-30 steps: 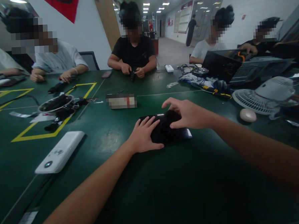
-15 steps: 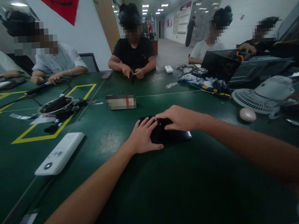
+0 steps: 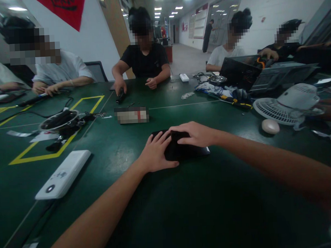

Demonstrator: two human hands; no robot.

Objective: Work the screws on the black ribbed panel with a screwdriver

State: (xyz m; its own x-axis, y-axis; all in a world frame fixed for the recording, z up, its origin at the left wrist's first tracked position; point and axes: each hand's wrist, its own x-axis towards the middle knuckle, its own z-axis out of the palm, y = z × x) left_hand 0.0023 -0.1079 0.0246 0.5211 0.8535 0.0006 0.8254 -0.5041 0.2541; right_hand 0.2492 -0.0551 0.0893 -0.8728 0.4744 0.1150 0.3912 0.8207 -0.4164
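A flat black object with a pale corner (image 3: 194, 152) lies on the green table before me; I cannot make out its exact kind. My left hand (image 3: 156, 154) rests on its left part, fingers spread and thumb stretched along the near edge. Over its far right part, my right hand (image 3: 192, 133) grips a small dark block-shaped piece (image 3: 176, 136) between thumb and fingers. The fingertips of both hands nearly meet. Much of the black object is hidden under the hands.
At left lies a white power bank (image 3: 64, 173) with a cable. Beyond are a blurred-out box (image 3: 131, 115), a round dish with black items (image 3: 59, 120) and yellow tape. A white fan (image 3: 289, 104) and a pale, egg-shaped object (image 3: 270, 126) stand right. Several people sit around the table.
The dark piece in my right hand shows a broader face now; my left hand stays spread. Across the table, a person's hand has moved a black object leftward. The view has shifted slightly.
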